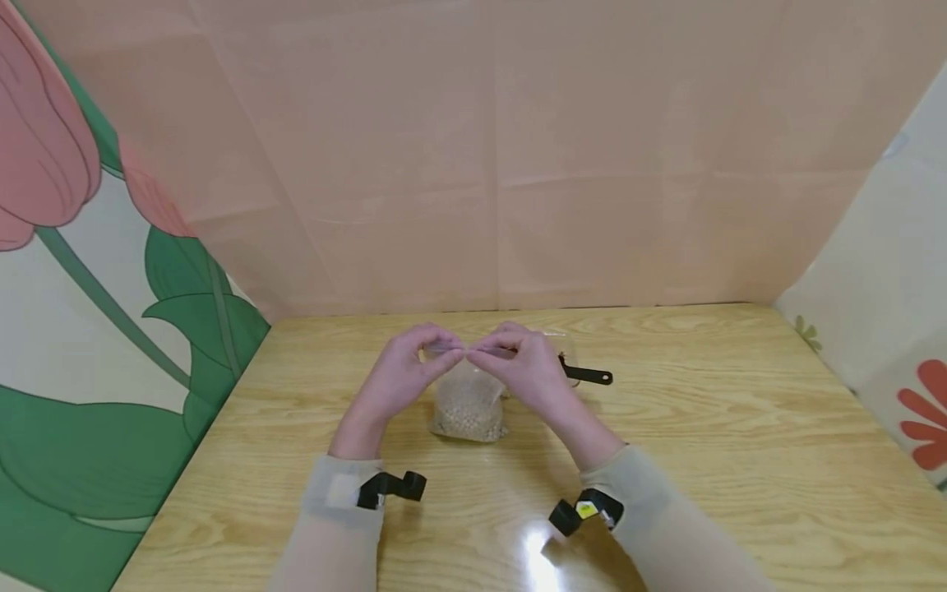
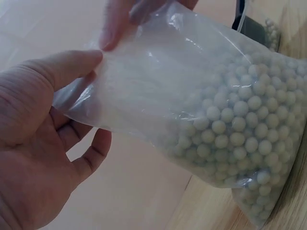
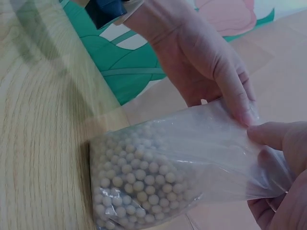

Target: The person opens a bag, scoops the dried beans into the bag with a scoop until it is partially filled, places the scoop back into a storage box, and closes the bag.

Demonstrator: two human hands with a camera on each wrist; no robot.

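A clear plastic bag (image 1: 468, 404) of small pale round beads stands upright on the wooden table, its lower part full. My left hand (image 1: 405, 363) pinches the bag's top edge between thumb and fingers. From the other side my right hand (image 1: 527, 368) pinches the same edge, the two thumbs nearly meeting at the middle. In the left wrist view the left thumb (image 2: 72, 67) lies over the film, with the beads (image 2: 240, 124) well below. The right wrist view shows the right hand (image 3: 288, 158) at the bag's top corner, its fingers partly hidden behind the film.
Behind my right hand, a black handle (image 1: 589, 375) sticks out to the right beside a transparent container (image 1: 558, 337), mostly hidden. The wooden table (image 1: 710, 460) meets a pink backdrop (image 1: 488, 164) at its far edge, with flower-printed sheets at both sides.
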